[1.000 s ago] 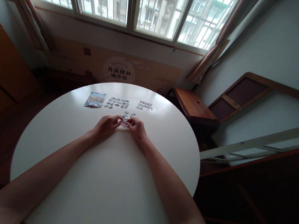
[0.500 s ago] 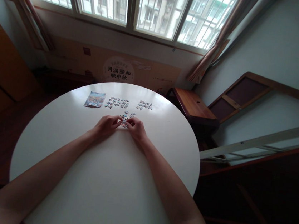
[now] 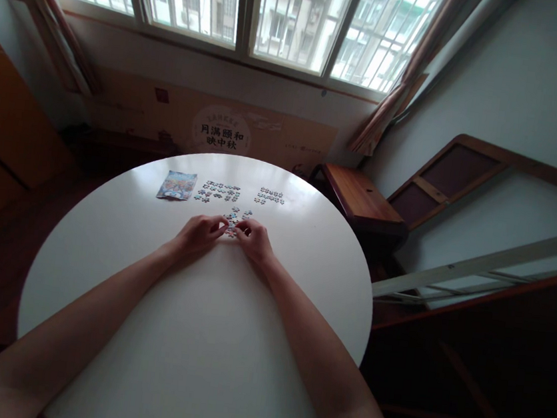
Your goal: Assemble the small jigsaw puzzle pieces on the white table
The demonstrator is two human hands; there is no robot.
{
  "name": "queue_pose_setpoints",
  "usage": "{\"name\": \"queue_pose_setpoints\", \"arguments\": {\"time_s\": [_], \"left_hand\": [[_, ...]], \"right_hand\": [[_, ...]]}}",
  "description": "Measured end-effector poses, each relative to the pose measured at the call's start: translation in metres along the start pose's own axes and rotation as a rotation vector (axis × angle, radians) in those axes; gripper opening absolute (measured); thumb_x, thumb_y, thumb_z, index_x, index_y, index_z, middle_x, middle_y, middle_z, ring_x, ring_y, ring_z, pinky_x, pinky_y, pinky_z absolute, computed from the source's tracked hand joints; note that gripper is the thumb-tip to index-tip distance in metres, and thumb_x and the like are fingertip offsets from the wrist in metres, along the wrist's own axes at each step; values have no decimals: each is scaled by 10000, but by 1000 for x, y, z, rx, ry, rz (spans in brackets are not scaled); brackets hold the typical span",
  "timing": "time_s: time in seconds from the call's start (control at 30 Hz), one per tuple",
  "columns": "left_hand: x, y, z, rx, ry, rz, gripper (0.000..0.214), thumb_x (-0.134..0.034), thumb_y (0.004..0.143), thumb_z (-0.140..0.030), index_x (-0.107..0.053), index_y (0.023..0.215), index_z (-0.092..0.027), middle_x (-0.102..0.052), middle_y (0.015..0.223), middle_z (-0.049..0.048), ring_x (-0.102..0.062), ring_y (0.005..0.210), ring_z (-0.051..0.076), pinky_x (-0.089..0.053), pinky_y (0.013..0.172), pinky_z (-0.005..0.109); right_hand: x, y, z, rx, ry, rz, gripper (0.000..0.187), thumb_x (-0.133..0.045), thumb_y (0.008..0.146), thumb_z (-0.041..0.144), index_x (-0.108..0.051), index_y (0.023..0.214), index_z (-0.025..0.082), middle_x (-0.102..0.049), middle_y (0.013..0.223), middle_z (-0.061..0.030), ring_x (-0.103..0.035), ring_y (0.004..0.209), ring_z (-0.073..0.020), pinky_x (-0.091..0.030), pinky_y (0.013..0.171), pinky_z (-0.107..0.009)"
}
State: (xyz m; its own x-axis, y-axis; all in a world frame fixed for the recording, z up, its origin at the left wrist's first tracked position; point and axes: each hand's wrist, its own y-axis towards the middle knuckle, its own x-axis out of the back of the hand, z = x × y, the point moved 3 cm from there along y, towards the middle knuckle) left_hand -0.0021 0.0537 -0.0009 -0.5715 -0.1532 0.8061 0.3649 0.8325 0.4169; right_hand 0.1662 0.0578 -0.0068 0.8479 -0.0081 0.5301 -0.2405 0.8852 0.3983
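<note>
Between my two hands lies a small heap of jigsaw puzzle pieces [image 3: 231, 233] on the white round table. My left hand [image 3: 202, 232] rests at its left side, thumb and forefinger pinched on a jigsaw piece at the edge of the heap. From the right, my right hand [image 3: 254, 236] pinches at a jigsaw piece too, its fingers curled. Fingertips partly cover the pieces, so their outlines are hard to make out. A few loose pieces [image 3: 248, 213] lie just beyond the hands.
Farther back on the table [image 3: 194, 333] are rows of jigsaw pieces [image 3: 220, 191] and a smaller group [image 3: 270, 196] to their right. A colourful picture packet [image 3: 177, 185] lies at the left. A wooden chair [image 3: 363, 195] stands past the table's right rim.
</note>
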Motion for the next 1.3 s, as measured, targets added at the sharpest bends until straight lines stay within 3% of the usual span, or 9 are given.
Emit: {"name": "queue_pose_setpoints", "arguments": {"time_s": [1.3], "left_hand": [[1,0,-2,6,-8,1,263,-483,863,-338,-671,951,-176,-566,569,-22,-501,516,93,-334,546,202]], "right_hand": [[1,0,3,-5,-2,6,101,-580,786,215,-661,785,155,-635,746,-13,-536,634,-96,-425,633,-216]]}}
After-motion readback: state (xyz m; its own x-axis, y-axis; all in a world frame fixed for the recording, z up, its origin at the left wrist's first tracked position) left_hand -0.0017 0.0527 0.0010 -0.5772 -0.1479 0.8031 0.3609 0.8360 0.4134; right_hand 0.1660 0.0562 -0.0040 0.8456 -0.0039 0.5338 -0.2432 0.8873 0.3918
